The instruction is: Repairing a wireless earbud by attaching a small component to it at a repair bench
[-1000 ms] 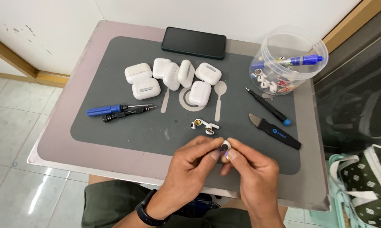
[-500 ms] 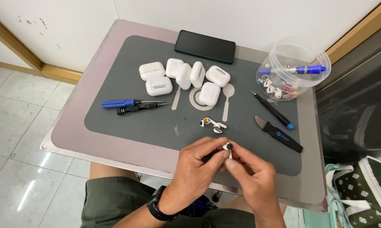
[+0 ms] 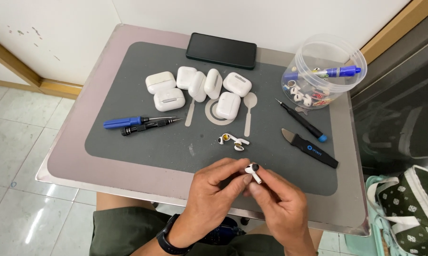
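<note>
Worktop [image 3: 81, 156], grey mat [image 3: 142, 142]: being used for earbud work. Clear tub [image 3: 327, 71], far right; six white cases [image 3: 199, 90], far centre. Left hand [image 3: 214, 189] and right hand [image 3: 275, 204]: both grips being closed on one white earbud [image 3: 252, 171], held near centre; inspection judged in hand, steady pinching being called for next. Since the earlier frame, the earbud is being held with its dark tip upward.

White earbud [image 3: 252, 171], grey mat [image 3: 142, 142], black phone [image 3: 221, 50], blue screwdriver [image 3: 128, 122].
</note>
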